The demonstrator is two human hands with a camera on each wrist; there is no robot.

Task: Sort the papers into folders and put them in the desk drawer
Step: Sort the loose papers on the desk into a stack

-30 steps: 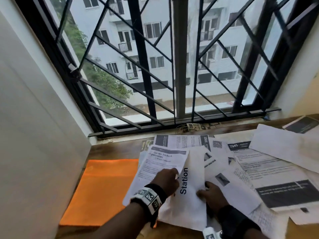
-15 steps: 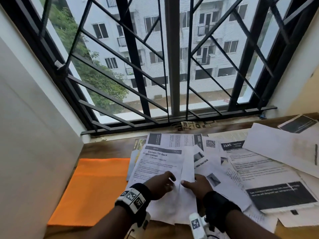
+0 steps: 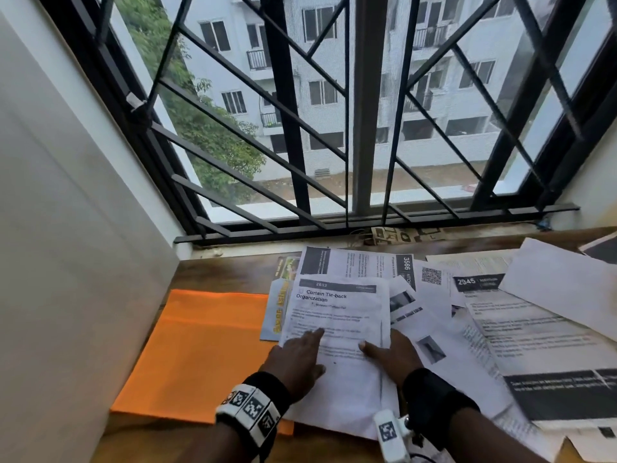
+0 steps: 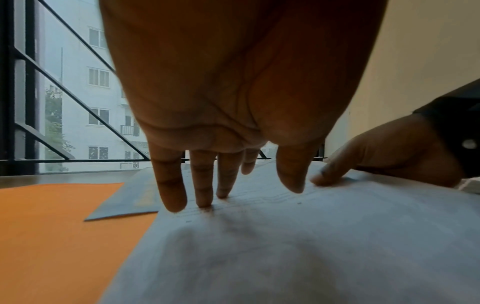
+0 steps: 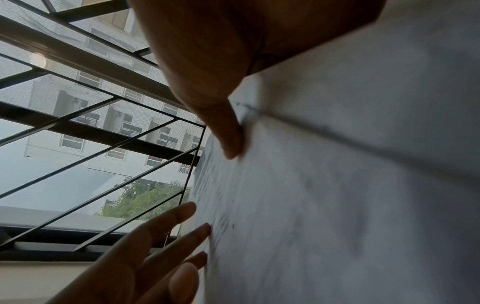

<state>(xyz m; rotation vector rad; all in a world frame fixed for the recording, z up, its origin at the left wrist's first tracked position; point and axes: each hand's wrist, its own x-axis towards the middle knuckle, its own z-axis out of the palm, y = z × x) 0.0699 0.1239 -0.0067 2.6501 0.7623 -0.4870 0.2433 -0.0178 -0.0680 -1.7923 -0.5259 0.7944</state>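
Note:
An orange folder [image 3: 200, 355] lies flat on the desk at the left, also low and left in the left wrist view [image 4: 52, 236]. Partly over its right edge sits a small stack of white sheets topped by the "Curtain Tie-back Organization" sheet [image 3: 337, 312]. My left hand [image 3: 310, 339] presses straight fingers [image 4: 202, 197] down on that sheet. At the stack's right edge my right hand [image 3: 377, 342] has its thumb [image 5: 231, 139] on top. Its fingers are hidden under the paper [image 5: 337, 185], so it pinches the stack.
Many more printed sheets [image 3: 534, 329] are scattered over the desk's right half. A yellow and blue leaflet [image 3: 278, 305] pokes out from under the stack. A white wall [image 3: 66, 262] bounds the left, and a barred window [image 3: 334, 128] the back. Bare wood [image 3: 227, 272] shows behind the folder.
The sheets my left hand held lifted now lie flat and squared, and the "Station" sheet is covered. My left hand has flattened on top. My right hand moved to the stack's right edge.

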